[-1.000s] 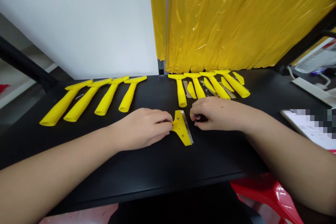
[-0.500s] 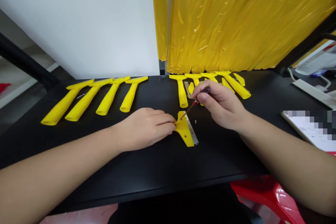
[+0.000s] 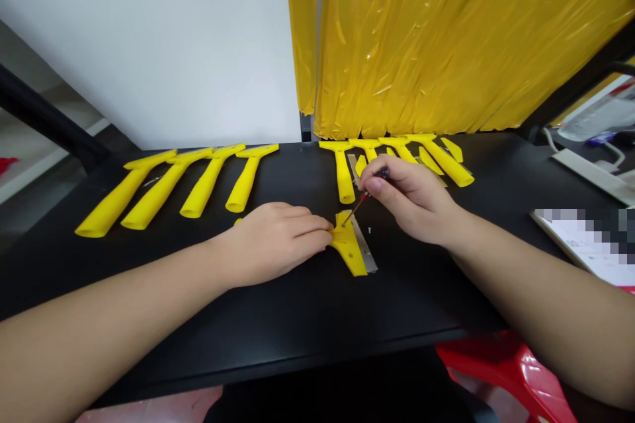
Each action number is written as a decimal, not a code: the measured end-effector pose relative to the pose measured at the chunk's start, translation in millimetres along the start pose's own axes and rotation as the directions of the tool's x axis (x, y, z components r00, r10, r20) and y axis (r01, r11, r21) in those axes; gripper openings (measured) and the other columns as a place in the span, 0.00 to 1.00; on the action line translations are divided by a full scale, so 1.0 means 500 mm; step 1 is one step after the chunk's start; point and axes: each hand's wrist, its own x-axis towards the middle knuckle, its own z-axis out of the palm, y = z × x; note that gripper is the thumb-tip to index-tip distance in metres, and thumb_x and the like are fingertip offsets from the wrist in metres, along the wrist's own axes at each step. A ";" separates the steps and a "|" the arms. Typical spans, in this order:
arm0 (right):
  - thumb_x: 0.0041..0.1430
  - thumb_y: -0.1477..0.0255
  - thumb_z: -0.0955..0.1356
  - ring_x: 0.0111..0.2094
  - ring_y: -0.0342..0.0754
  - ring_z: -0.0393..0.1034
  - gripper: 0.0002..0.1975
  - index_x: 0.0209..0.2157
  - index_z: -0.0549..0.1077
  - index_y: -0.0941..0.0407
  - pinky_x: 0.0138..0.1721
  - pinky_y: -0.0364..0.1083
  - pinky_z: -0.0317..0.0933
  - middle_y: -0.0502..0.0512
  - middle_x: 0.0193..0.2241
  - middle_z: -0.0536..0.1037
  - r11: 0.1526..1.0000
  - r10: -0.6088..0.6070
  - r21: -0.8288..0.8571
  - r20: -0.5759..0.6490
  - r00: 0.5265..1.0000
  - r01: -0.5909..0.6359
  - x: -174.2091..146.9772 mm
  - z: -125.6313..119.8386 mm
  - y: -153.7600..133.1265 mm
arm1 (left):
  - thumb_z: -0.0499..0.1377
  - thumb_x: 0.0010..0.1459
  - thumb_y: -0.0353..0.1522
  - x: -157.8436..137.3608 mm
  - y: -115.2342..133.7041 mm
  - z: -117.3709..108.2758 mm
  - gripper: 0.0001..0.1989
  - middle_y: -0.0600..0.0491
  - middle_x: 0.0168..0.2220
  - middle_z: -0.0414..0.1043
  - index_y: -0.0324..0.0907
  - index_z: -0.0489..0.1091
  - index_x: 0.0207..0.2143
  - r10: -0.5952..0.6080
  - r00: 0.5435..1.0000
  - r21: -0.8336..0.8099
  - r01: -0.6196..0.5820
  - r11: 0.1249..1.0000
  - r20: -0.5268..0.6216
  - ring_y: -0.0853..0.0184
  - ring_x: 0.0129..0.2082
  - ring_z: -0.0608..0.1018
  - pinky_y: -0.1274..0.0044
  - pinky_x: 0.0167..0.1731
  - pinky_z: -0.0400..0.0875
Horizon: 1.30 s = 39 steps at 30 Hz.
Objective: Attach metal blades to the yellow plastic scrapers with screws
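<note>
My left hand (image 3: 285, 241) is closed around the handle of a yellow scraper (image 3: 353, 252), holding it down on the black table. The handle is mostly hidden under the hand. Along the scraper head's right edge sticks out a metal blade (image 3: 368, 255). Between the fingers of my right hand (image 3: 409, 195) is a screwdriver (image 3: 355, 209), slanting down to the left. Its tip meets the upper part of the scraper head, at a screw spot too small to make out clearly. A small loose screw (image 3: 370, 230) stands right of the blade.
Several yellow scraper handles (image 3: 193, 188) lie in a row at the left rear of the table (image 3: 297, 330). More yellow handles (image 3: 344, 175) and small yellow pieces lie behind my right hand. A white booklet (image 3: 580, 244) sits at the right, above a red stool (image 3: 510, 373).
My right hand and the screwdriver have shifted slightly left, the tip staying on the scraper head. The blade's lower end sticks out a little farther right. My left hand stays nearly still.
</note>
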 end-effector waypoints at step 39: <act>0.65 0.66 0.73 0.27 0.42 0.60 0.12 0.34 0.65 0.53 0.29 0.45 0.56 0.46 0.29 0.70 0.948 0.312 0.010 0.182 0.932 -0.319 -0.005 0.018 -0.015 | 0.55 0.72 0.40 0.020 0.004 -0.023 0.19 0.46 0.43 0.79 0.39 0.68 0.58 -0.562 0.641 -0.757 0.652 0.040 0.523 0.65 0.34 0.80 0.78 0.26 0.78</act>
